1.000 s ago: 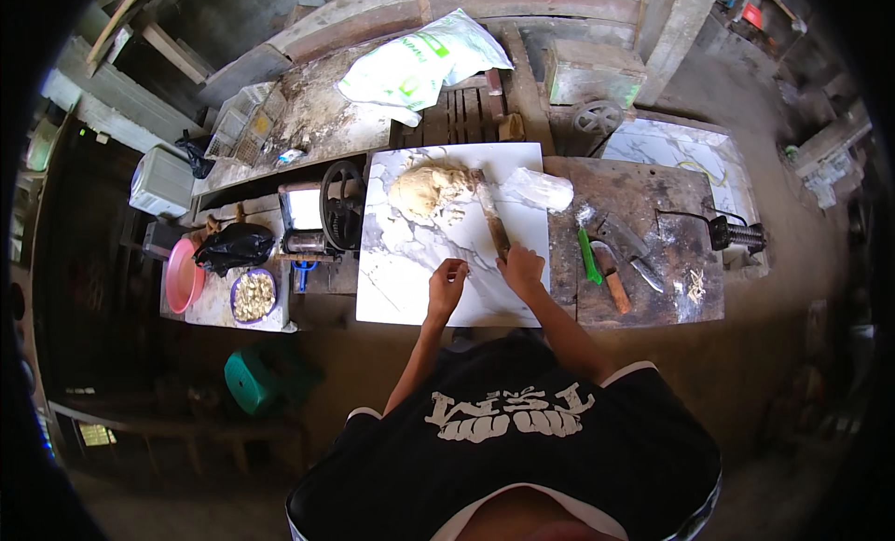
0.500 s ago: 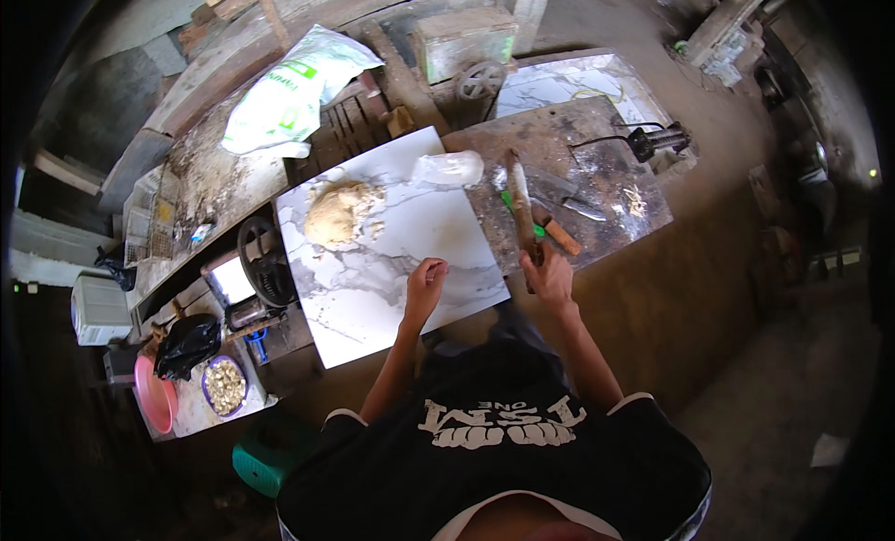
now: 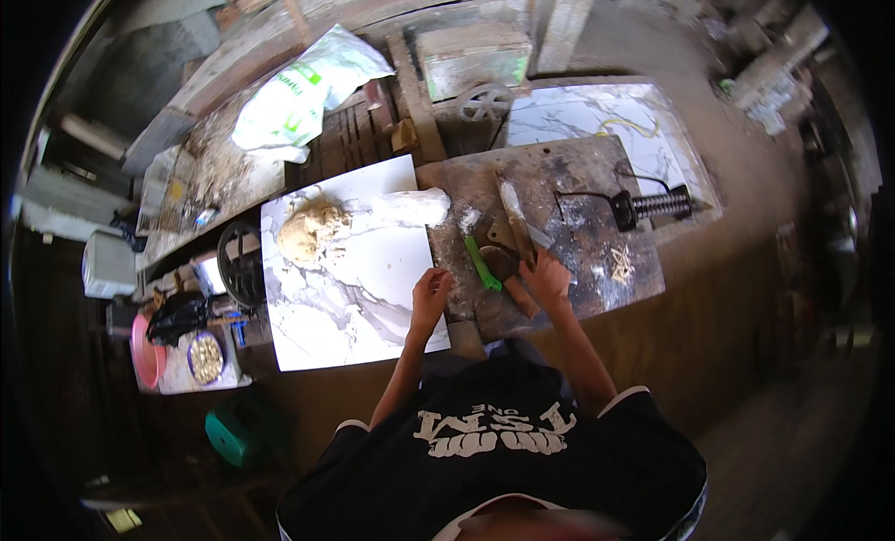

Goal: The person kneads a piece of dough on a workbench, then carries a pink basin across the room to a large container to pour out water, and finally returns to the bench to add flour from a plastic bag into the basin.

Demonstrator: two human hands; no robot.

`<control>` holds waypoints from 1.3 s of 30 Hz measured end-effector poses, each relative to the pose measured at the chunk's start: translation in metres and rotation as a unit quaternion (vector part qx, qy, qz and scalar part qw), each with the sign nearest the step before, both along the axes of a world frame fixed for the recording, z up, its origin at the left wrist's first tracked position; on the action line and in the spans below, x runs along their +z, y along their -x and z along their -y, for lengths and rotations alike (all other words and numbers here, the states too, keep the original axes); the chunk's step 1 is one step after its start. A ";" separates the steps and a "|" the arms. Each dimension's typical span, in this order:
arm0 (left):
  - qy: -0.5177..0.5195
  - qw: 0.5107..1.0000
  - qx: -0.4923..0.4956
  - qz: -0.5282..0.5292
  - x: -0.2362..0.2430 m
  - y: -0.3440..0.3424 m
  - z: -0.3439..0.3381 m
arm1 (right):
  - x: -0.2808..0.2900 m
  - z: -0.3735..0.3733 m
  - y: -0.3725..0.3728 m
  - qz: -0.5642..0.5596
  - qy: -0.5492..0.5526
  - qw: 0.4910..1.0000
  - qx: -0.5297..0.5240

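Observation:
My right hand [image 3: 548, 276] is closed round the near end of a long wooden stick [image 3: 512, 211], which slants away over a dark, worn wooden table [image 3: 583, 168]. Just left of that stick lie a green-handled tool [image 3: 483, 266] and a brown wooden handle [image 3: 520, 297]; part of a metal blade [image 3: 539, 236] shows to its right. My left hand [image 3: 431, 294] hovers by the right edge of a white marbled board [image 3: 364, 303], fingers curled, nothing visible in them. On the board sit a crumbly mound of pale dough [image 3: 309, 233] and a whitish clear plastic bag [image 3: 415, 207].
Pale strips [image 3: 622, 264] and a black metal piece with a coil spring [image 3: 654, 205] lie at the table's right. Left of the board stand a black handwheel [image 3: 240, 264], a bowl of pale chunks [image 3: 205, 358] and a green stool [image 3: 229, 436]. A white sack [image 3: 312, 89] lies beyond.
The view has shifted, and the table appears lower. My right hand and the stick have moved right and away across the table, so the tool handles now lie left of them.

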State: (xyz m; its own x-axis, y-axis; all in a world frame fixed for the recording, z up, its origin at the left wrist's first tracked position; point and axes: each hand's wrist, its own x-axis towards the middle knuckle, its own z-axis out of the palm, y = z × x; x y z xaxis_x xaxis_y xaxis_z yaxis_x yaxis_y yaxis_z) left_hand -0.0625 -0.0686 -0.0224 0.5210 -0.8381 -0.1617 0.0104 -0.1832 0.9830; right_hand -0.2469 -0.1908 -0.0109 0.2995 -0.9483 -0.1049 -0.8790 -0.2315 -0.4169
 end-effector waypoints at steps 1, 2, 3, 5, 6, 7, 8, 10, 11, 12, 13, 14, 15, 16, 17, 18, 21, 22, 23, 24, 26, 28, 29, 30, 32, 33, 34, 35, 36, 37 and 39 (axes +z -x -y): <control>-0.001 1.000 0.009 0.003 0.000 0.003 0.001 | -0.002 -0.004 -0.001 -0.009 -0.024 1.000 0.007; -0.001 1.000 0.019 0.005 0.001 0.005 0.001 | -0.004 -0.007 -0.001 -0.019 -0.047 0.999 0.014; -0.019 0.999 0.027 0.001 0.002 0.007 0.001 | -0.004 -0.009 -0.002 -0.019 -0.050 0.998 0.034; -0.015 0.999 0.051 0.005 0.009 0.014 0.000 | -0.004 -0.015 0.000 0.015 -0.036 0.998 0.041; -0.008 0.999 0.053 0.009 0.012 0.019 -0.002 | -0.003 -0.018 0.001 0.033 -0.032 0.998 0.043; -0.016 0.997 0.071 0.006 0.012 0.025 -0.003 | -0.001 -0.020 0.005 0.030 -0.040 0.997 0.061; -0.012 0.997 0.073 0.005 0.010 0.032 -0.004 | 0.001 -0.022 0.010 0.028 -0.021 0.998 0.060; -0.003 0.996 0.088 0.013 0.014 0.036 -0.005 | 0.006 -0.021 0.013 0.036 0.001 0.997 0.070; -0.037 0.995 0.086 0.021 0.017 0.037 -0.008 | 0.007 -0.022 0.014 0.060 0.030 0.995 0.078; -0.071 0.994 0.083 0.026 0.019 0.038 -0.011 | 0.008 -0.023 0.014 0.083 0.057 0.991 0.085; -0.073 0.992 0.096 0.027 0.021 0.039 -0.012 | 0.008 -0.021 0.013 0.086 0.054 0.990 0.097; -0.073 0.992 0.101 0.023 0.023 0.038 -0.013 | 0.008 -0.019 0.012 0.108 0.064 0.985 0.117; -0.076 0.991 0.105 0.022 0.025 0.037 -0.017 | 0.008 -0.021 0.010 0.132 0.071 0.980 0.133; -0.081 0.990 0.115 0.024 0.025 0.038 -0.021 | 0.009 -0.021 0.008 0.136 0.065 0.978 0.142; -0.096 0.989 0.113 0.027 0.024 0.039 -0.024 | 0.010 -0.020 0.007 0.145 0.045 0.974 0.171; -0.107 0.988 0.111 0.031 0.023 0.038 -0.027 | 0.011 -0.019 0.003 0.155 0.027 0.967 0.199; -0.095 0.986 0.119 0.068 0.013 0.028 -0.042 | 0.019 -0.023 -0.014 0.209 0.016 0.945 0.251; -0.103 0.983 0.129 0.077 0.016 0.026 -0.046 | 0.016 -0.024 -0.020 0.213 0.014 0.943 0.257; -0.110 0.980 0.139 0.087 0.019 0.022 -0.049 | 0.010 -0.026 -0.026 0.218 0.024 0.933 0.285; -0.117 0.977 0.150 0.096 0.023 0.020 -0.052 | 0.012 -0.029 -0.033 0.220 0.035 0.923 0.313; -0.121 0.970 0.177 0.111 0.022 0.012 -0.064 | 0.020 -0.036 -0.044 0.208 0.015 0.921 0.330; -0.130 0.964 0.193 0.127 0.020 0.003 -0.074 | 0.006 -0.042 -0.057 0.287 0.027 0.885 0.365; -0.141 0.960 0.196 0.142 0.020 -0.003 -0.079 | 0.001 -0.045 -0.058 0.277 0.003 0.884 0.376; -0.150 0.958 0.196 0.143 0.018 -0.008 -0.081 | 0.000 -0.049 -0.061 0.274 0.006 0.885 0.377; -0.171 0.954 0.195 0.148 0.016 -0.020 -0.083 | -0.002 -0.055 -0.068 0.265 -0.010 0.888 0.376; -0.187 0.937 0.196 0.219 0.012 -0.025 -0.083 | -0.005 -0.055 -0.071 0.246 -0.045 0.891 0.378; -0.198 0.929 0.191 0.247 0.008 -0.034 -0.080 | -0.008 -0.059 -0.073 0.243 -0.041 0.894 0.375; -0.213 0.920 0.182 0.273 0.003 -0.039 -0.082 | -0.011 -0.063 -0.075 0.232 -0.057 0.898 0.370; -0.227 0.913 0.170 0.294 0.000 -0.040 -0.081 | -0.012 -0.064 -0.076 0.217 -0.072 0.903 0.363; -0.232 0.898 0.178 0.330 -0.003 -0.046 -0.076 | -0.013 -0.064 -0.081 0.211 -0.068 0.908 0.356; -0.217 0.894 0.153 0.362 -0.005 -0.062 -0.068 | -0.014 -0.052 -0.100 0.152 -0.079 0.923 0.343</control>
